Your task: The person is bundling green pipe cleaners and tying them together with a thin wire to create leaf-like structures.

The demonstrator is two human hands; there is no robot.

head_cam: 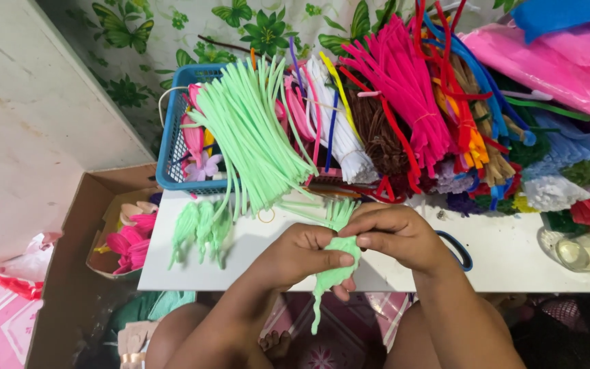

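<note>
Both hands, left hand (305, 256) and right hand (394, 236), pinch one pale green pipe-cleaner piece (332, 273) over the bench (513, 263); I judge it light, bendable, best gripped mid-stem.

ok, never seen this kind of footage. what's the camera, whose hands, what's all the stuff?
There is one picture, from a camera worn on a person's head, looking down at their own two bare hands. No machine is involved. The left hand and right hand together pinch a small shape bent from pale green fuzzy craft wire, its tail hanging down. On the white tabletop lie similar finished green pieces, a blue plastic basket and big bundles of coloured fuzzy wires. A cardboard box with pink pieces stands on the left.
</note>
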